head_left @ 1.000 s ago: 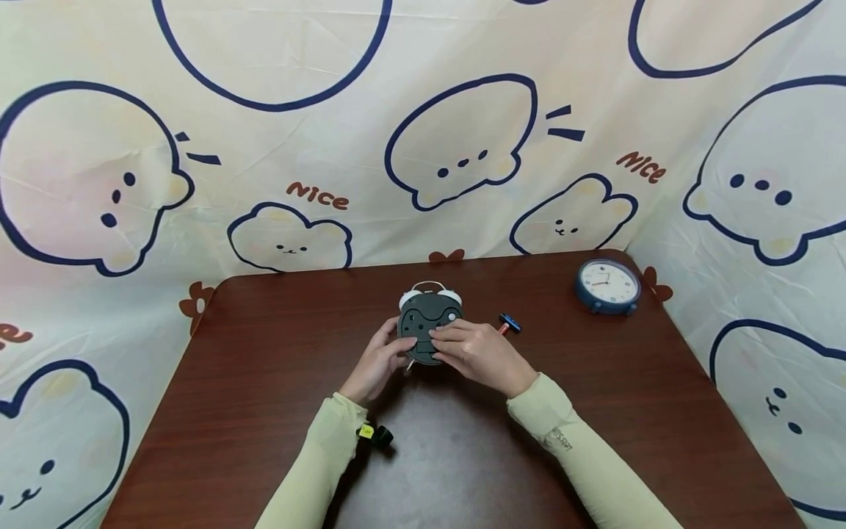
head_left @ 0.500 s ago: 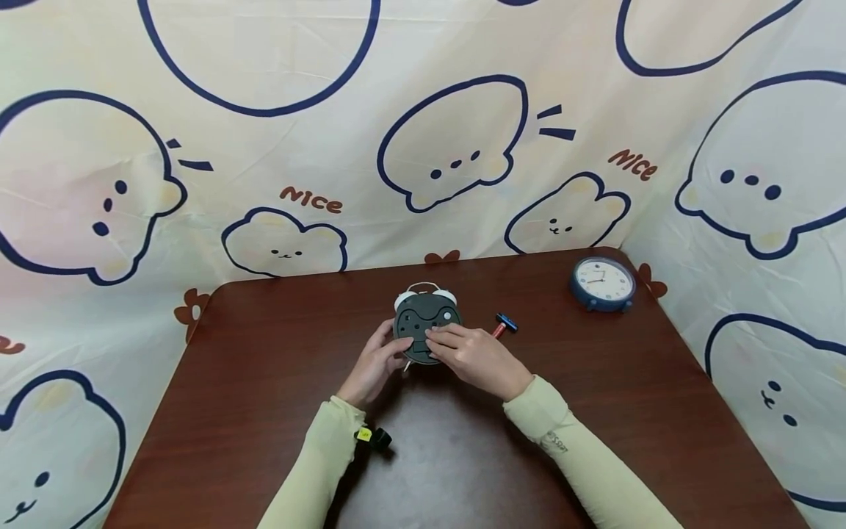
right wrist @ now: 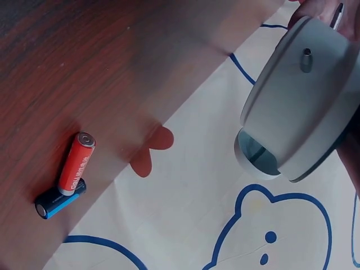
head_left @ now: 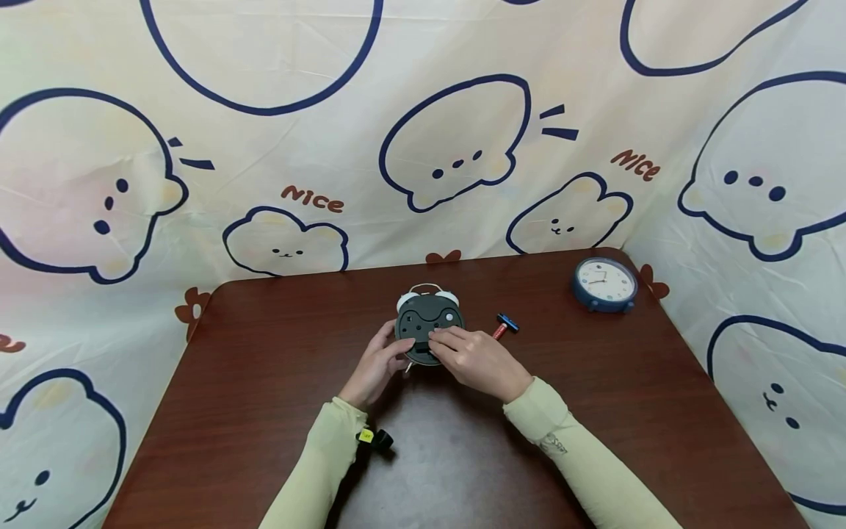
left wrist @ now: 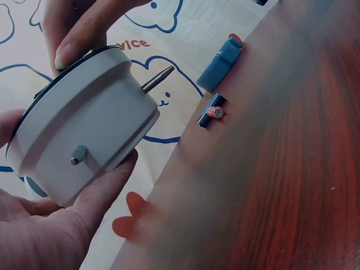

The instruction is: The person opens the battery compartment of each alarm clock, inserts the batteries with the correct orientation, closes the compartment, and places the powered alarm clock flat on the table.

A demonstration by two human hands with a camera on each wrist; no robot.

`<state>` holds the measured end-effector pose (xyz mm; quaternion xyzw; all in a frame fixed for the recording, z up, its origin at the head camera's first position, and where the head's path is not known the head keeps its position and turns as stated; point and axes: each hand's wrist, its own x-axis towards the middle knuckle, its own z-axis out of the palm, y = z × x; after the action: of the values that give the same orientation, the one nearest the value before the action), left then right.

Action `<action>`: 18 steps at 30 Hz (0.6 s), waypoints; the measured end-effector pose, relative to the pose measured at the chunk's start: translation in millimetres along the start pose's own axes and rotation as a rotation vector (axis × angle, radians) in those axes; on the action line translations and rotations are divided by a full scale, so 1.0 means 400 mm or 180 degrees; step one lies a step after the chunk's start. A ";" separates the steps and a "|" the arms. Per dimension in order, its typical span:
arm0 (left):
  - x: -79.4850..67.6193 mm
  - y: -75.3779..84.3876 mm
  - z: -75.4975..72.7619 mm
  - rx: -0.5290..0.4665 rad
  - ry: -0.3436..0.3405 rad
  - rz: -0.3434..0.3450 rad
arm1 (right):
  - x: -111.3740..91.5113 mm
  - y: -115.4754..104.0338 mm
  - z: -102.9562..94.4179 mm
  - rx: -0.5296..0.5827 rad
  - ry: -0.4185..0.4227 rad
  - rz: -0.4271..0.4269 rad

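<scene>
My left hand (head_left: 378,365) grips a white twin-bell alarm clock (left wrist: 84,124) by its side, its dark grey back (head_left: 418,317) turned up towards me. The thumb lies on the back, and the other fingers go round underneath. My right hand (head_left: 477,356) has its bent fingertips at the lower part of the back, over the battery cover. Beside those fingers a dark slot shows; the cover itself is mostly hidden. In the left wrist view, the right fingers (left wrist: 84,31) press close together at the back's edge. Two short metal feet stick out of the casing.
Right of the hands, a red battery (right wrist: 77,163) and a blue-and-black battery (right wrist: 59,199) touch on the brown table (head_left: 277,345). A blue round clock (head_left: 604,284) stands at the far right corner. Patterned cloth (head_left: 456,44) closes off the back and sides.
A dark slot has appeared low on the clock's back, where the battery cover lay flat before. Both hands stay nearly in place; the right fingertips shift slightly. The view tilts a little.
</scene>
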<state>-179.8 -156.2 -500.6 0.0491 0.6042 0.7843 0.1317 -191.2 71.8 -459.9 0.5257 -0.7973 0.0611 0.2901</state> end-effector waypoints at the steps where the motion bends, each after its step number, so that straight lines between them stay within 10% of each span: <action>1: 0.000 0.000 0.001 -0.0006 -0.0006 0.0002 | 0.000 0.000 -0.001 -0.0013 0.0004 -0.0009; 18: -0.001 0.001 0.003 0.0012 -0.0039 0.0050 | -0.002 -0.001 0.002 -0.0343 0.0047 -0.0161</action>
<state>-179.1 -155.2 -500.0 0.0590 0.6045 0.7838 0.1291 -190.8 72.1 -461.2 0.5288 -0.7838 0.0146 0.3254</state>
